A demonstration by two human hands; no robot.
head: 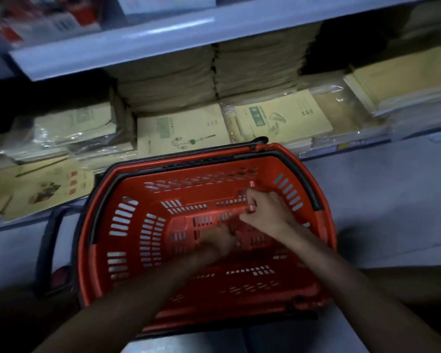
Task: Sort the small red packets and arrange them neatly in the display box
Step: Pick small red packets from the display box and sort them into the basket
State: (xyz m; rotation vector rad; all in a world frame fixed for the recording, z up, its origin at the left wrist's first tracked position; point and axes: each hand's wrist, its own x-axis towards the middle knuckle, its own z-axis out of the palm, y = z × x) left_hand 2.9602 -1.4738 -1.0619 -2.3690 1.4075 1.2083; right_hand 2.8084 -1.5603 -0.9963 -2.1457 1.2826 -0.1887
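Pinching a red packet (251,208) in the curled fingertips of the right hand (267,212), down inside the basket (85,263). Can't tell about the left hand (220,240): blurry, low on the basket floor just beside the right. Second packet (252,184) just past the right hand, near the far wall. Beyond the basket, notebooks (181,128) stacked under a shelf (138,39).

The basket (105,284) is smooth red plastic with a dull sheen, and its handle (189,161) is black plastic. On the far shelf (127,42), which looks like smooth painted metal, the booklets (283,115) are matt yellowish paper, some under glossy clear wrap (336,98). Behind them are stacks (168,82) of matt brown paper.
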